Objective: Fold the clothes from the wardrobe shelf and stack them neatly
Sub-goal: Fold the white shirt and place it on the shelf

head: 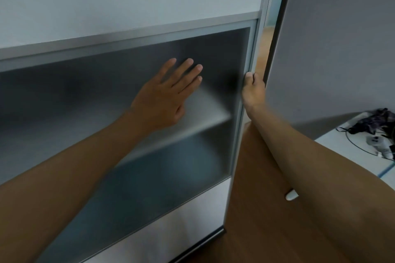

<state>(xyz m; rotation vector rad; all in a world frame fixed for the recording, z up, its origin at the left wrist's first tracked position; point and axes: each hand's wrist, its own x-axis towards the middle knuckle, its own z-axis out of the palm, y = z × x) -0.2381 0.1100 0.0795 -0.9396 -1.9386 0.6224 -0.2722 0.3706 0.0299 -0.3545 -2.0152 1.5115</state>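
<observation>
A wardrobe sliding door (128,17) with a white upper panel and a frosted grey lower panel (89,113) fills the left of the head view. My left hand (168,94) lies flat on the frosted panel, fingers straight. My right hand (252,89) grips the door's right metal edge (253,49), fingers curled round it. Blurred shelf shapes show through the frosted panel. No clothes are visible.
A grey panel (333,38) stands close on the right, with a narrow gap beside the door edge. A brown wooden floor (256,209) lies below. At the far right a white surface (342,145) carries dark cloth, cables and small items.
</observation>
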